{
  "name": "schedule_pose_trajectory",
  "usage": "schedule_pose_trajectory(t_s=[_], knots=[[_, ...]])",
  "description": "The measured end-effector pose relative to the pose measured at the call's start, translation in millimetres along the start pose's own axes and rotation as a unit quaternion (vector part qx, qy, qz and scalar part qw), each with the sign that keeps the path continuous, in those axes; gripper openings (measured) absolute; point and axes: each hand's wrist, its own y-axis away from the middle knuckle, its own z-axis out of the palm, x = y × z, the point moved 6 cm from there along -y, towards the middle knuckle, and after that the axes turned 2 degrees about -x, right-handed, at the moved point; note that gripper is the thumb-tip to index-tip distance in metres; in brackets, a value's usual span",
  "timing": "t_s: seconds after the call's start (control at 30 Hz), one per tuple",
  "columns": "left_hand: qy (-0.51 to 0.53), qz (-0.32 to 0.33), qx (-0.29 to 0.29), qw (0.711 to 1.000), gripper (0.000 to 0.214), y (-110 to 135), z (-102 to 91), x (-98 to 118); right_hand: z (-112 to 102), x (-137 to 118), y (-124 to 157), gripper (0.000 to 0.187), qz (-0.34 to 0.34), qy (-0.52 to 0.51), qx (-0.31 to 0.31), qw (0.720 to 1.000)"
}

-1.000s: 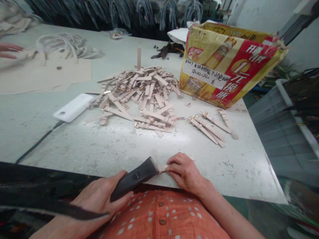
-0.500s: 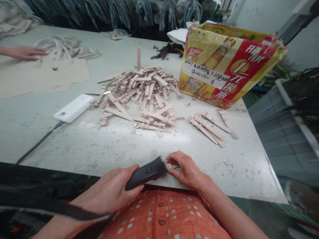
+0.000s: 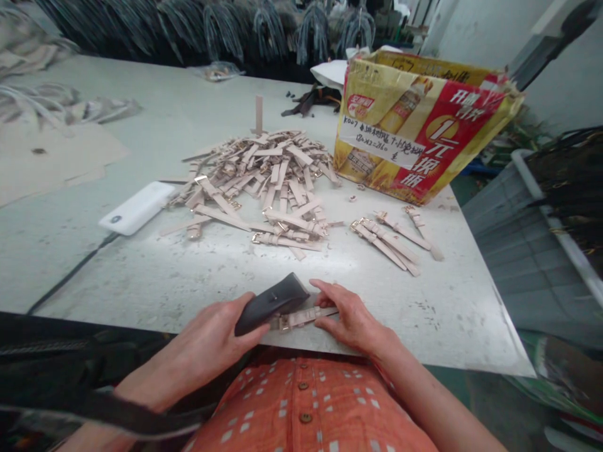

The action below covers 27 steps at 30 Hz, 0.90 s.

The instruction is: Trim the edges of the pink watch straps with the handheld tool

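Observation:
My left hand (image 3: 221,333) is wrapped round a black handheld tool (image 3: 273,301) shaped like a hair clipper, its head pointing right. Just under that tool, close to the table's front edge, lies a beige buckle strap (image 3: 304,317) with a metal buckle at its left end. The thumb and fingers of my right hand (image 3: 351,317) close on the strap's right end, and its tip is hidden by them. Farther back is a big heap of similar buckle straps (image 3: 282,169). Several more straps (image 3: 386,245) lie apart, right of the heap.
A yellow and red cardboard box (image 3: 400,125) stands at the back right. On the left lies a white device (image 3: 136,207) with a black cable (image 3: 70,273). Beige sheets (image 3: 61,157) cover the far left of the table. A grey bin (image 3: 513,232) is beyond the right edge.
The black tool has shifted a little left and up, baring the buckle end of the strap near my right hand. Another person's hand at the far left has gone out of view.

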Motion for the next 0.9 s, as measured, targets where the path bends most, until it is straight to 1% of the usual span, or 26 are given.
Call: schedule_pose_trajectory(t_s=[0.07, 0.13, 0.2, 0.3, 0.4, 0.47, 0.57, 0.67, 0.73, 0.77, 0.83, 0.9], knots=[[-0.008, -0.001, -0.019, 1.000, 0.031, 9, 2.2, -10, 1, 1, 0, 0.086, -0.004, -0.003, 0.004, 1.000], [-0.015, -0.008, -0.048, 0.999, 0.031, 18, 6.7, -12, 2, 2, 0, 0.085, -0.005, -0.002, 0.005, 1.000], [-0.015, -0.013, -0.079, 0.997, 0.029, 23, 12.3, -6, 2, 2, 0, 0.083, -0.006, 0.002, 0.005, 1.000], [-0.027, -0.015, -0.104, 0.994, 0.026, 20, 17.8, 14, 1, 1, 0, 0.080, -0.010, 0.012, 0.005, 1.000], [-0.019, 0.003, -0.091, 0.996, 0.022, 8, 18.3, 32, 1, 0, 0, 0.082, -0.008, 0.031, 0.009, 0.999], [-0.007, 0.008, -0.083, 0.997, 0.020, 2, 19.6, 37, 3, 1, 1, 0.083, -0.002, 0.048, 0.021, 0.999], [0.007, 0.004, -0.066, 0.998, 0.023, -4, 23.0, 35, 7, 4, 3, 0.087, 0.004, 0.068, 0.048, 0.997], [0.028, 0.005, -0.038, 0.999, 0.024, -3, 23.5, 26, 7, 4, 5, 0.084, -0.009, 0.084, 0.066, 0.994], [0.041, 0.002, -0.023, 0.999, 0.024, 2, 21.5, 16, -5, 5, 5, 0.077, -0.024, 0.096, 0.094, 0.991], [0.046, 0.000, -0.017, 0.999, 0.024, 4, 20.2, 11, -17, 6, 4, 0.072, -0.028, 0.103, 0.117, 0.987], [0.056, -0.002, -0.005, 0.998, 0.029, 10, 17.1, -2, -49, 10, 3, 0.060, -0.025, 0.121, 0.184, 0.975], [0.060, -0.005, 0.018, 0.998, 0.033, 14, 14.1, -16, -90, 19, 1, 0.045, -0.006, 0.145, 0.255, 0.956]])
